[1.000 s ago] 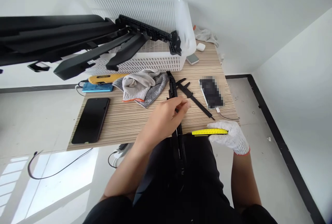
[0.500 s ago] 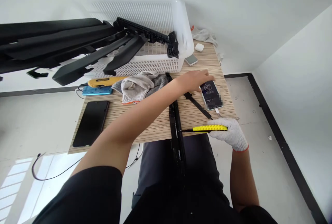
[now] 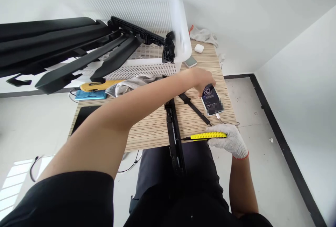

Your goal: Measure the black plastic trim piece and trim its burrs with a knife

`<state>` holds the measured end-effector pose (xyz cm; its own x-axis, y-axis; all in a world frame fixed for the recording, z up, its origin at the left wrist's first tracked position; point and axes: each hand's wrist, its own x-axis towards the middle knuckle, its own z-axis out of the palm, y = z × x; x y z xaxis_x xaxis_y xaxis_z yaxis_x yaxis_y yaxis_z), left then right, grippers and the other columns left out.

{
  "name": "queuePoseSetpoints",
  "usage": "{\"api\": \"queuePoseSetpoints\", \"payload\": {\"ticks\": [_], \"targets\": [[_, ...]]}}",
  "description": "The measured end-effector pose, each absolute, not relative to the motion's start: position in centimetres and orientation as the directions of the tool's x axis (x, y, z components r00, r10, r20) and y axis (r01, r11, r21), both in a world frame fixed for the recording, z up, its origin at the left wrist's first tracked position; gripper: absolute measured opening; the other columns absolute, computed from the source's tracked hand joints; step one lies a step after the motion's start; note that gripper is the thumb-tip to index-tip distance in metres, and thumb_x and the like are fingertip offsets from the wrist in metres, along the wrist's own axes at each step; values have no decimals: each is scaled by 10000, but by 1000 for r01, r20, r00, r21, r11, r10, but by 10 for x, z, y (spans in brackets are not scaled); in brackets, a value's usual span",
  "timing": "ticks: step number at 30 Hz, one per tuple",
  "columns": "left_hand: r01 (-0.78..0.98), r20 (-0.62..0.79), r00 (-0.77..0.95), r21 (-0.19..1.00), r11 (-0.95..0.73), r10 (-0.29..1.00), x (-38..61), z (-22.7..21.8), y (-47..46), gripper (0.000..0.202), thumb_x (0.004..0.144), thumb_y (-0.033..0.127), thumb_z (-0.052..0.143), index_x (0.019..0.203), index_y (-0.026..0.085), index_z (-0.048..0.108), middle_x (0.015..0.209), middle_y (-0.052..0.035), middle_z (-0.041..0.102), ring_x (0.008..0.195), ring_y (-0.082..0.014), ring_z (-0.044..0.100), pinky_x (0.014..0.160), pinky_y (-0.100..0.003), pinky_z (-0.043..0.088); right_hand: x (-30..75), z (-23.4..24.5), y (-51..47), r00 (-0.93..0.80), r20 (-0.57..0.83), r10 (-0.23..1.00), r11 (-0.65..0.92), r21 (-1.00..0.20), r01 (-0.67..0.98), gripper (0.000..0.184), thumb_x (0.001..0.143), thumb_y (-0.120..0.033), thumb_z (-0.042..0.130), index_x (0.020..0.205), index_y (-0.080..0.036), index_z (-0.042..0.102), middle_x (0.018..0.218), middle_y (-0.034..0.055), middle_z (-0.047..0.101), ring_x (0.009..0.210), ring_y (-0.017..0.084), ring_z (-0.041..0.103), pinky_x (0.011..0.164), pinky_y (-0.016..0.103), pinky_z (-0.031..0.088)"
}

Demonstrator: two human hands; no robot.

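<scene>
My bare left hand (image 3: 202, 79) reaches across the striped wooden table (image 3: 152, 129) and rests its bent fingers on the lit screen of a phone (image 3: 211, 99) at the table's right side; it holds nothing. My right hand (image 3: 231, 140), in a white knit glove, grips a yellow utility knife (image 3: 208, 136) at the table's front edge. The blade tip points left toward a long black plastic strip (image 3: 173, 132). That strip runs from the tabletop down onto my lap. A black caliper (image 3: 194, 108) lies between the strip and the phone.
A white mesh basket (image 3: 157, 16) stands at the back with several long black parts (image 3: 78, 50) sticking out to the left. Grey gloves (image 3: 131, 82), another yellow knife (image 3: 96, 86), a blue item (image 3: 90, 95) and a dark phone (image 3: 83, 115) lie left. An earbud case (image 3: 198, 48) sits far right.
My left hand let go of the black strip, swung right and came down on the phone screen. My right hand kept the yellow knife at the table edge.
</scene>
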<state>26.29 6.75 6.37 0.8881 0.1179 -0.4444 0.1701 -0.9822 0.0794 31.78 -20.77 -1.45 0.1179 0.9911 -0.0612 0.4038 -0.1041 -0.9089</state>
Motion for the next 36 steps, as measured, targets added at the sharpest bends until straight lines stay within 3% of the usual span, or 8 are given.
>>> {"api": "queuePoseSetpoints", "payload": {"ticks": [4,9,14,26,31,36], "targets": [[166,-388,914,91,-982,119,262,58,67,817,584,271,882,1361,371,648,1300,-87,669,1148,-349,610,947,-462,485,318,-15,-208,117,-45,992,-92,-897,432,390,712,-432,894,1052,-252,830,880,26,801,737,183,742,712,287,622],[147,-359,927,86,-985,107,264,53,66,752,566,226,885,1280,368,698,1191,-72,705,1096,-338,629,904,-452,492,318,-16,-209,111,-72,991,-110,-915,388,399,716,-442,890,1063,-256,828,945,38,812,755,195,757,695,285,626],[180,-382,912,50,-982,147,266,59,59,661,544,170,897,1177,296,753,1112,-104,707,1040,-358,644,847,-458,495,319,-16,-208,103,-20,994,-64,-894,443,392,711,-422,898,1056,-249,829,926,34,811,782,200,755,742,290,623],[173,-378,912,12,-985,156,264,56,64,776,582,121,840,1292,399,699,1213,-72,698,1082,-352,638,858,-457,496,318,-14,-208,98,-49,994,-89,-879,467,400,702,-419,904,1056,-250,828,856,21,794,726,184,726,690,279,598],[148,-370,918,-7,-989,140,265,54,65,783,553,109,861,1277,363,706,1157,-81,709,1014,-324,638,782,-414,504,318,-14,-208,105,-61,993,-100,-897,430,400,706,-429,902,1059,-255,827,882,22,794,729,185,731,682,282,608],[139,-355,926,13,-990,126,266,50,65,819,520,122,890,1280,361,700,1149,-77,713,1026,-327,641,807,-415,504,317,-14,-209,110,-77,991,-116,-901,417,399,708,-446,895,1054,-260,827,891,25,798,732,193,740,666,287,617]]}}
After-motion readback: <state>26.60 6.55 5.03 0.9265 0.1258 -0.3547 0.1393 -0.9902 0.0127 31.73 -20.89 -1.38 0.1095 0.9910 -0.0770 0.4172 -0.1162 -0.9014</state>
